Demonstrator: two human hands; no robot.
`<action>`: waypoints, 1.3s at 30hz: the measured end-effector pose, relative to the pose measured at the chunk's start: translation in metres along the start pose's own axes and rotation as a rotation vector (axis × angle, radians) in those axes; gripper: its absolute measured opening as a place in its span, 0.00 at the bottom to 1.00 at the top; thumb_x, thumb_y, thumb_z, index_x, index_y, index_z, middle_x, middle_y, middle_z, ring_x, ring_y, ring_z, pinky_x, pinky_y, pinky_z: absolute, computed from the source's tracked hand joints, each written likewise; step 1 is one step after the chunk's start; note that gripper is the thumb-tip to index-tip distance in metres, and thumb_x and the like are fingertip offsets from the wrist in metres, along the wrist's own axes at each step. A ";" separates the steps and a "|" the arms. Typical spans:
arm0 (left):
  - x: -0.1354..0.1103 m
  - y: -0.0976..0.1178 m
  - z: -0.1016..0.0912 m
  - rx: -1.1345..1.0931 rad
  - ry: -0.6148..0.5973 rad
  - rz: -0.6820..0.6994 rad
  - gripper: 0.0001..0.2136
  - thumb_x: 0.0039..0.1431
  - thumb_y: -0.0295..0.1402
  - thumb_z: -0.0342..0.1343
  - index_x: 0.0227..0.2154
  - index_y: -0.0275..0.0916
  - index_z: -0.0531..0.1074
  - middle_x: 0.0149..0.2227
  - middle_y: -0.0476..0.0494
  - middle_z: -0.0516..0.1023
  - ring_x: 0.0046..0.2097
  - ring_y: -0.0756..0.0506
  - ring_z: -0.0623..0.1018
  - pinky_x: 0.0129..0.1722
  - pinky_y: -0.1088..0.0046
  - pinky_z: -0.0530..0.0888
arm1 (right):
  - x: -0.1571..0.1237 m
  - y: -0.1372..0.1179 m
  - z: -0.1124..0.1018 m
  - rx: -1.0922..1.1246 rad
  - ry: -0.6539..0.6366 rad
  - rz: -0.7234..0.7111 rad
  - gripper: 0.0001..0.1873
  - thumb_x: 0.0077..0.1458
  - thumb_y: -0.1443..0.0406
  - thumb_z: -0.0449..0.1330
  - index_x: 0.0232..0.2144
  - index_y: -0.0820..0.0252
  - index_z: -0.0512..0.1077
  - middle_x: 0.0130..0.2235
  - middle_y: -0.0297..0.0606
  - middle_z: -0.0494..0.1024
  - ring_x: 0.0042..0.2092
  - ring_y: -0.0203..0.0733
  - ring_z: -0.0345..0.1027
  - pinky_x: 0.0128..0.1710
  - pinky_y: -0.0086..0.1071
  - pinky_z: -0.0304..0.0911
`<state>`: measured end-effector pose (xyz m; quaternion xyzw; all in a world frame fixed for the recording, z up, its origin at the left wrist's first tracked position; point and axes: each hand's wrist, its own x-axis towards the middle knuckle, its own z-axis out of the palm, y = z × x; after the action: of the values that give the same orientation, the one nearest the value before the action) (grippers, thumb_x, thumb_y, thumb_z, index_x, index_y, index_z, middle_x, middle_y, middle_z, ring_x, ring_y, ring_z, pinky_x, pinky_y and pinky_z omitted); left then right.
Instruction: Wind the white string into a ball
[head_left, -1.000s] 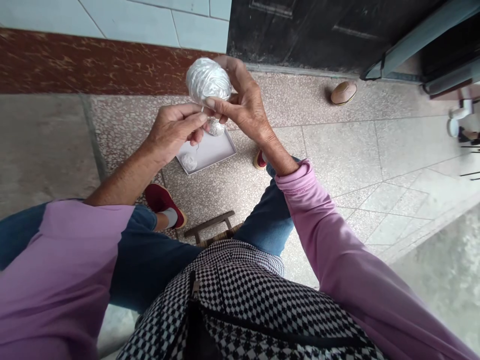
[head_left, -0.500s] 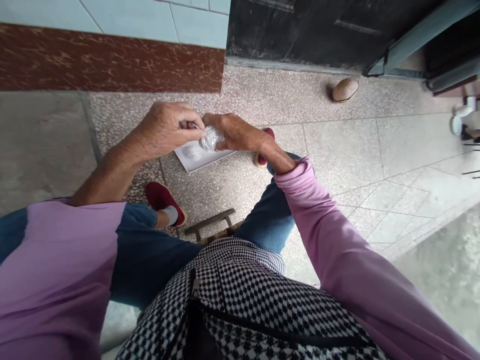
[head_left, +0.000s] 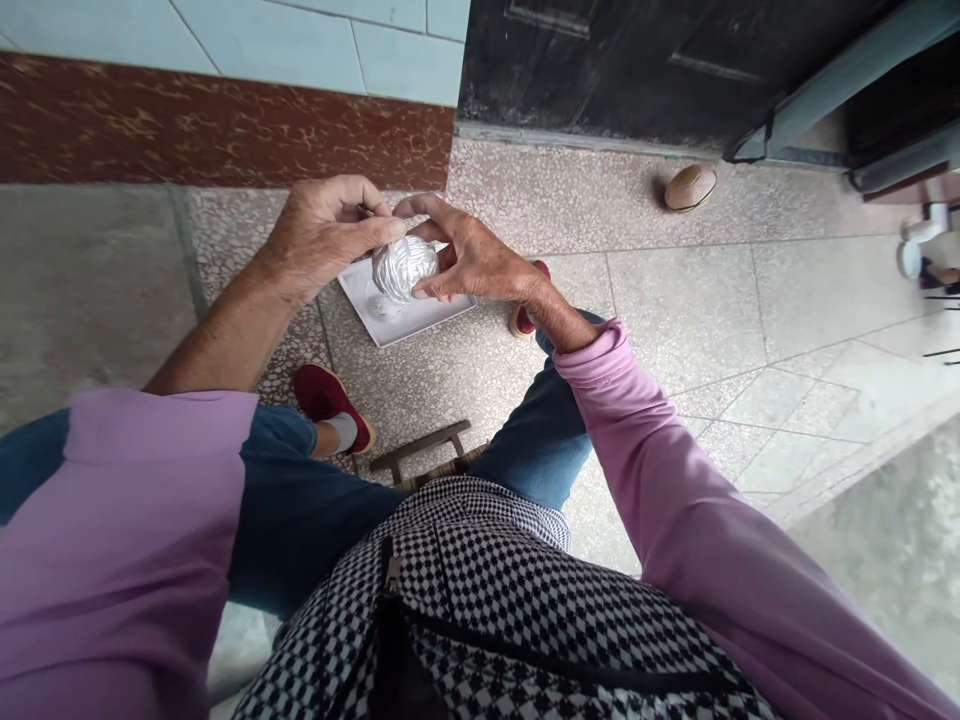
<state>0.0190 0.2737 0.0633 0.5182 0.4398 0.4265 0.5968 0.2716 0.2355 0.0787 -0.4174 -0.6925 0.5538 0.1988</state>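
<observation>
My right hand (head_left: 480,255) holds a shiny silvery-white ball (head_left: 405,268) with ridged, wound-looking strands, its thumb below and fingers curled over the far side. Pinched together just above the ball's left side, the fingers of my left hand (head_left: 337,225) hide whatever is between them. Beneath both hands, a shallow white tray (head_left: 427,323) lies on the speckled floor. A small whitish round thing (head_left: 386,306) rests in the tray, partly covered by the ball.
My red shoes (head_left: 321,392) are on either side of the tray. Nearer to me is a wooden stool edge (head_left: 424,445). A tan rounded object (head_left: 690,187) lies on the floor by the dark door (head_left: 600,90). A tiled wall (head_left: 285,45) rises at the back left.
The ball has turned and moved slightly left and up in my right hand, showing more of its face. My left hand has risen a little; the thin strand or pin at its fingertips is now hidden.
</observation>
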 end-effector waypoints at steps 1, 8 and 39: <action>0.000 -0.002 0.000 -0.020 0.002 -0.012 0.17 0.60 0.07 0.79 0.31 0.34 0.85 0.29 0.50 0.79 0.28 0.53 0.74 0.37 0.79 0.81 | -0.002 -0.005 0.000 -0.049 0.034 0.000 0.51 0.75 0.64 0.86 0.87 0.59 0.66 0.68 0.40 0.90 0.46 0.38 0.84 0.45 0.28 0.82; -0.008 -0.014 0.004 -0.083 -0.062 -0.144 0.15 0.73 0.12 0.75 0.34 0.33 0.81 0.29 0.49 0.78 0.26 0.53 0.78 0.30 0.81 0.84 | -0.004 -0.018 -0.001 -0.253 0.082 -0.023 0.44 0.71 0.46 0.81 0.78 0.60 0.81 0.64 0.39 0.94 0.60 0.53 0.89 0.68 0.42 0.86; -0.017 -0.004 0.017 -0.329 0.196 -0.117 0.24 0.58 0.41 0.86 0.33 0.46 0.71 0.44 0.39 0.88 0.47 0.36 0.87 0.36 0.62 0.90 | 0.014 -0.015 0.003 -0.441 0.263 -0.079 0.63 0.67 0.36 0.71 0.92 0.61 0.74 0.85 0.45 0.79 0.87 0.64 0.64 0.86 0.54 0.70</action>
<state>0.0316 0.2524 0.0622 0.3434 0.4493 0.5057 0.6515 0.2564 0.2445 0.0893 -0.4916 -0.7806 0.3221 0.2127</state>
